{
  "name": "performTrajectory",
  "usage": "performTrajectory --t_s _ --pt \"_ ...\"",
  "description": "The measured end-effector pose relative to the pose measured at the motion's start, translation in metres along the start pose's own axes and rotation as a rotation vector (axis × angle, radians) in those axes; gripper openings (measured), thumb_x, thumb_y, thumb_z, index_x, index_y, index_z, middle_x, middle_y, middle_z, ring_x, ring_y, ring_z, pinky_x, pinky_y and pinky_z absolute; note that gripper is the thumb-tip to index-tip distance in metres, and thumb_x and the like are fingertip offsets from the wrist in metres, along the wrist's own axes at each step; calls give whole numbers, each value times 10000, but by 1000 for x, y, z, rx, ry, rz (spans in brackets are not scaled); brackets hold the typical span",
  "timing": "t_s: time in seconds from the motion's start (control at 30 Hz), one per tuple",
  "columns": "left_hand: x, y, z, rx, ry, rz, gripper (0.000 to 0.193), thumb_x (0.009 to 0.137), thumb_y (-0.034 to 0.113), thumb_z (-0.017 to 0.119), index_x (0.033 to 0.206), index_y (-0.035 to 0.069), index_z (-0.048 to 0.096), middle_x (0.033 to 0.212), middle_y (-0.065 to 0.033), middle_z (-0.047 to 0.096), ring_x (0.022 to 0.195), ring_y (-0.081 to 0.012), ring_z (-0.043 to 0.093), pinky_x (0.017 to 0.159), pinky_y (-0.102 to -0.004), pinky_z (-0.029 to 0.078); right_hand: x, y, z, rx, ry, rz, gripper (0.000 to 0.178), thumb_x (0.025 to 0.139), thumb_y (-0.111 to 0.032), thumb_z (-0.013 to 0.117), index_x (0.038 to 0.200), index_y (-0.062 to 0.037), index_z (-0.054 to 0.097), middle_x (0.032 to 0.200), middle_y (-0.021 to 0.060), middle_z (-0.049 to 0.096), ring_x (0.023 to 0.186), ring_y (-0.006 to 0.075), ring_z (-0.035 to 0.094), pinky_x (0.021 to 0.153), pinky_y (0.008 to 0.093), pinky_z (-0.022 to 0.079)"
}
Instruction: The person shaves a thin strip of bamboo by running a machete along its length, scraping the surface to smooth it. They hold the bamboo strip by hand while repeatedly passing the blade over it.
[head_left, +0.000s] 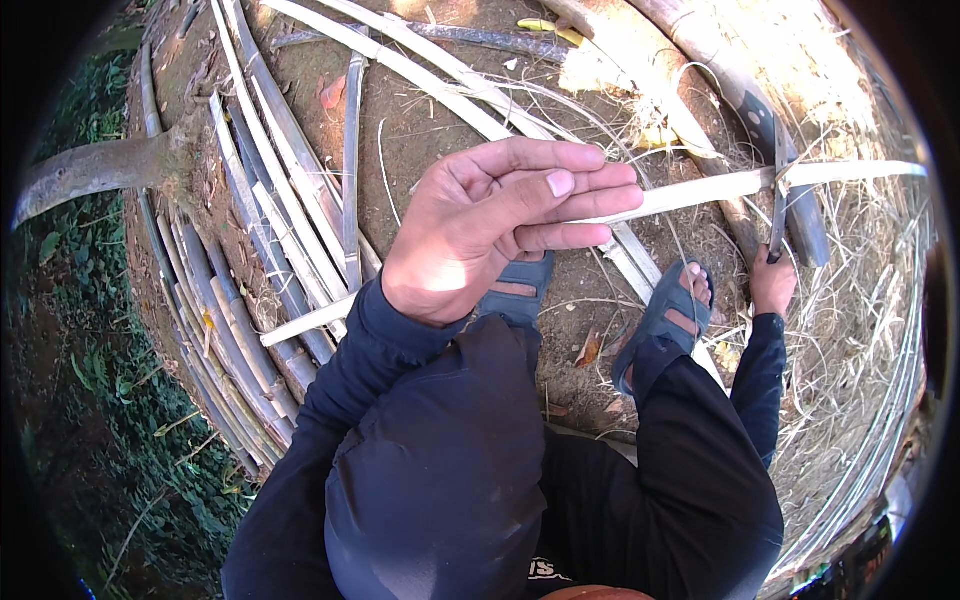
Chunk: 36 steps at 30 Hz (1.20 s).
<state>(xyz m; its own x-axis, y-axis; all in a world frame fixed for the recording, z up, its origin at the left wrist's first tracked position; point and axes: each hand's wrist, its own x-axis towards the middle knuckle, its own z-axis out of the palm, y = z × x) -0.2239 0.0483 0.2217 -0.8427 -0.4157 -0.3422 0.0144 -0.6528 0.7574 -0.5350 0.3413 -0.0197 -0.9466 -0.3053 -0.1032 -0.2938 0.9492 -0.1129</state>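
Note:
A long pale bamboo strip (700, 193) runs across in front of me, from the lower left behind my left wrist to the far right. My left hand (500, 215) has its palm turned up and its fingers stretched and pressed together, with the strip passing at the lower fingers; part of that contact is hidden. At the right, my right hand (774, 285) is wrapped round the dark handle of a knife (780, 205). Its blade points away from me and crosses the strip, touching or nearly touching it.
Split bamboo lengths (245, 330) lie at the left, beside a tree branch (90, 175) and green plants. Far right lies a thick bamboo pole (750, 105). Thin shavings (850, 370) cover the ground at right. My sandalled foot (670, 315) stands near more pale strips.

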Motion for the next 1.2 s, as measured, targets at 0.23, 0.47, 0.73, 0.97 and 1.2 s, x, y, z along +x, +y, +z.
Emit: performTrajectory --t_s 0.23,0.47,0.73,0.97,1.2 --pt "1 1 2 -38 -77 71 429 975 -17 442 1386 -132 399 1420 -332 435 1339 -406 449 1094 -419 443 1 2 2 20 -17 -17 498 895 -448 603 996 36 660 910 319 671 912 485 653 825 538 516" --pt "0 1 1 -67 -201 156 601 939 44 496 1447 -160 249 1494 -369 295 1406 -437 335 1177 -469 302 0 0 2 7 0 -17 482 868 -424 635 970 45 673 904 309 675 895 465 666 806 526 526" --pt "-1 4 1 -70 -247 162 611 904 -18 497 1444 -166 253 1490 -371 300 1407 -437 329 1172 -475 314 -1 -1 2 7 12 -7 491 871 -432 631 987 44 670 919 316 672 903 470 664 808 528 527" --pt "0 3 0 -98 -270 167 612 949 46 539 1444 -165 246 1486 -372 300 1400 -441 333 1167 -466 331 -1 0 2 2 -7 -16 497 876 -434 624 978 51 665 917 318 671 906 472 662 814 524 524" --pt "-2 5 1 -77 -250 164 578 975 60 532 1441 -156 267 1475 -369 321 1385 -439 358 1152 -442 363 -2 -2 2 1 14 -32 505 876 -444 618 970 50 668 919 317 671 906 470 663 818 527 522"
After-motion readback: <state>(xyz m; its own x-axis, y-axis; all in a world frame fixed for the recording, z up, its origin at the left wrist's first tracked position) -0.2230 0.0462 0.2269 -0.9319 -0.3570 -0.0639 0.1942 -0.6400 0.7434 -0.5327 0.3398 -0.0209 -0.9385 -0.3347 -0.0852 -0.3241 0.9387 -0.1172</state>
